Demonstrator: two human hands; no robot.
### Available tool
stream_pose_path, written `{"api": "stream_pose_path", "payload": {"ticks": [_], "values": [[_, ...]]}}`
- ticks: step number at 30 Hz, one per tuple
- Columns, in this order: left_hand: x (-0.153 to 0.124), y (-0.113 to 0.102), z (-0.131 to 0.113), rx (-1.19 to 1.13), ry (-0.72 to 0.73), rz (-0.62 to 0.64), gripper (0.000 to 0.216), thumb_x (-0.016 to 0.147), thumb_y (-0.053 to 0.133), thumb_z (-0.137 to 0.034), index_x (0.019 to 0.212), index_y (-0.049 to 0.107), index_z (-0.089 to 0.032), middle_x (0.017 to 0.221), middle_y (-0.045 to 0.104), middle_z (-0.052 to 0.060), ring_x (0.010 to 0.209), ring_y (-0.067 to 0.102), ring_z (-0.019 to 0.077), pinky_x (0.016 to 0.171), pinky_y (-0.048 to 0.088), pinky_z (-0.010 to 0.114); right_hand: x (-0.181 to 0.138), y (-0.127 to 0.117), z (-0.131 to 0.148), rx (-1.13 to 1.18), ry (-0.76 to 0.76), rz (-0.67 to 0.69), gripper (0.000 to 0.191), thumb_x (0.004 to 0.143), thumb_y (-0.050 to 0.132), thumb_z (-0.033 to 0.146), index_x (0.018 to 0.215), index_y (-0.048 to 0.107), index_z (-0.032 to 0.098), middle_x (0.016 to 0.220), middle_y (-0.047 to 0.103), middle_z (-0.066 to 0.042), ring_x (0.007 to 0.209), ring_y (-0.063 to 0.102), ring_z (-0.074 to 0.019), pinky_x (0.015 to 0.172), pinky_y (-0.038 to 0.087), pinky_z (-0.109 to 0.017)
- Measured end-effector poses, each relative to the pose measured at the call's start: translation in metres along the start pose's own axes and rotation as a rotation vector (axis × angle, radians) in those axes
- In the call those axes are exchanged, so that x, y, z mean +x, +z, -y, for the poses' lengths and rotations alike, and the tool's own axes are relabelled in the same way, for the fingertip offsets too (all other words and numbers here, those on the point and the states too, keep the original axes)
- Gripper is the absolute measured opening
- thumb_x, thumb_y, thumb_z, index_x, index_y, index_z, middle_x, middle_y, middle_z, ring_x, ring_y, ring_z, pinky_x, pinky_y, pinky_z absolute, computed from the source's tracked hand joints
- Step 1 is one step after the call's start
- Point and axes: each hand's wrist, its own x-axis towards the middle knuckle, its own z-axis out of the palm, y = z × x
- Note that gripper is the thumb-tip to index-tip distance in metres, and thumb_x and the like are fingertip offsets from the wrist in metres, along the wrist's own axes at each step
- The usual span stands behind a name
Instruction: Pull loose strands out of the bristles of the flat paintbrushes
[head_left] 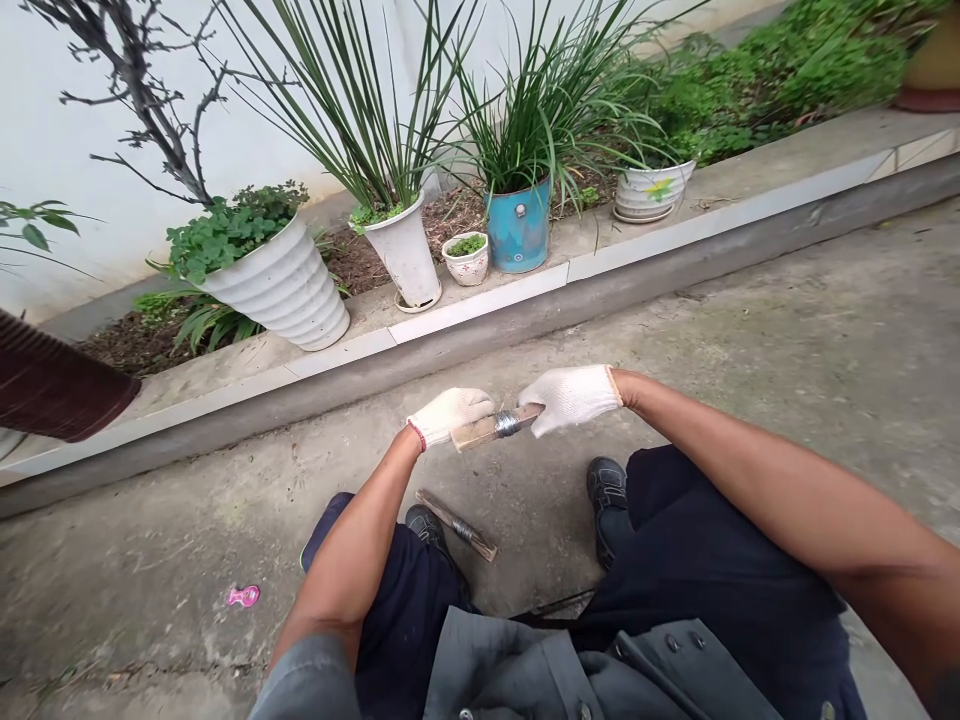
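Both my hands wear white knitted gloves and meet in front of me over a short wooden stick (475,433). Silvery wire (508,424) is wound in tight coils around the stick's middle. My left hand (450,413) is closed on the stick's left part, fingers along its upper side. At the right end, my right hand (576,397) pinches the stick close to the coils; the fingers behind it are partly hidden. A second wooden stick (450,520), also wrapped with wire, lies on the concrete ground between my shoes.
A low tiled ledge (480,318) crosses ahead, bearing a ribbed white pot (289,285), a tall white pot (405,250), a small pot (466,266), a blue bucket (519,228) and another white pot (654,188). A pink object (243,596) lies on the ground at left.
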Motion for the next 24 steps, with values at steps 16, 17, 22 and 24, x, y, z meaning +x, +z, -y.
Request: {"api": "stream_pose_path", "payload": {"ticks": [16, 17, 22, 24], "values": [[-0.008, 0.002, -0.016, -0.205, -0.056, 0.025, 0.036, 0.100, 0.047, -0.040, 0.072, 0.056, -0.021, 0.065, 0.065, -0.002, 0.061, 0.062, 0.0143, 0.063, 0.045, 0.023, 0.021, -0.021, -0.009, -0.229, 0.454, -0.509, 0.028, 0.095, 0.057, 0.040, 0.107, 0.069, 0.018, 0.100, 0.075, -0.016, 0.092, 0.071, -0.0293, 0.076, 0.047, -0.035], [-0.008, 0.003, -0.014, -0.184, -0.057, 0.042, 0.035, 0.100, 0.046, -0.040, 0.072, 0.055, -0.021, 0.064, 0.064, -0.002, 0.061, 0.062, 0.0146, 0.063, 0.044, 0.024, 0.024, -0.021, -0.011, -0.287, 0.496, -0.472, 0.024, 0.094, 0.058, 0.033, 0.107, 0.071, 0.017, 0.103, 0.075, -0.019, 0.096, 0.072, -0.0317, 0.079, 0.048, -0.037], [-0.008, -0.001, -0.009, -0.068, -0.073, 0.029, 0.038, 0.099, 0.045, -0.041, 0.069, 0.055, -0.021, 0.060, 0.061, -0.003, 0.058, 0.058, 0.0151, 0.063, 0.039, 0.027, 0.026, 0.000, -0.015, -0.406, 0.443, -0.121, 0.019, 0.077, 0.070, 0.014, 0.096, 0.076, 0.013, 0.094, 0.075, -0.019, 0.094, 0.073, -0.0336, 0.081, 0.051, -0.041], [-0.009, -0.005, -0.009, -0.033, -0.067, 0.023, 0.039, 0.099, 0.045, -0.041, 0.068, 0.055, -0.021, 0.059, 0.060, -0.003, 0.057, 0.056, 0.0150, 0.063, 0.038, 0.028, 0.020, 0.009, -0.014, -0.363, 0.301, 0.037, 0.014, 0.073, 0.073, 0.019, 0.087, 0.074, 0.016, 0.082, 0.072, -0.012, 0.084, 0.071, -0.0277, 0.077, 0.051, -0.037]]}}
